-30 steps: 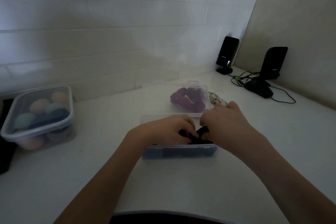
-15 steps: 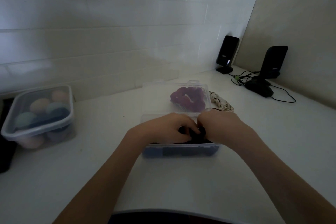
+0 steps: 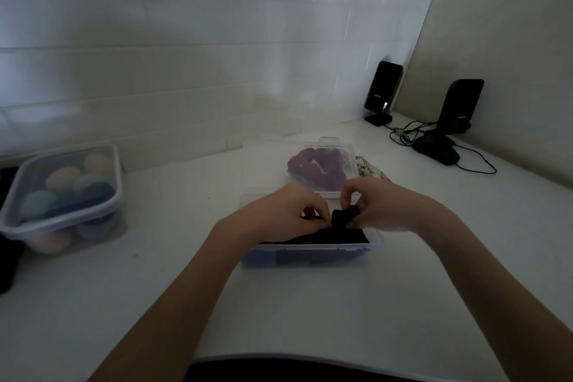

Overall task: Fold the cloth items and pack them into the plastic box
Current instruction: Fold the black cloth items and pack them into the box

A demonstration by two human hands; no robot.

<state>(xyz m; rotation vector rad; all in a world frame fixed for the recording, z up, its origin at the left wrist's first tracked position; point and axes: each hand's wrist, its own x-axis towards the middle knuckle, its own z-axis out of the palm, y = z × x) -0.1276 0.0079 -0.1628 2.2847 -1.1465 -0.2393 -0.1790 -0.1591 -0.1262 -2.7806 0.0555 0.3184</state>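
Head view, looking down at a white table [image 3: 310,313]. At centre stands an open clear plastic box [image 3: 310,253] with its lid [image 3: 269,164] hinged back, away from the person. A black cloth [image 3: 328,237] lies inside the box and fills most of its visible interior; one end of the cloth rises above the rim as a small folded bunch between the two hands.

Left hand [image 3: 279,211]: curled over the left half of the box, fingertips closed in a pinch on the cloth beside the raised bunch. Right hand [image 3: 381,208]: curled over the right half, thumb and fingers closed around the raised bunch, holding it just above the rim. The two hands nearly touch at the bunch (whether the fingertips meet cannot be told).

A purple scrunchie [image 3: 316,169] shows through the clear lid; whether it lies on or under the lid cannot be told. A pale patterned cloth [image 3: 370,169] lies just beside the right edge of the lid, partly hidden behind the right hand.

At far left stands a closed clear tub [image 3: 62,195] holding rounded objects in peach, green and blue. Two black speakers [image 3: 384,88] [image 3: 460,107] stand in the far right corner near the wall, with a dark mouse [image 3: 437,149] and cables [image 3: 406,133] in front of them.
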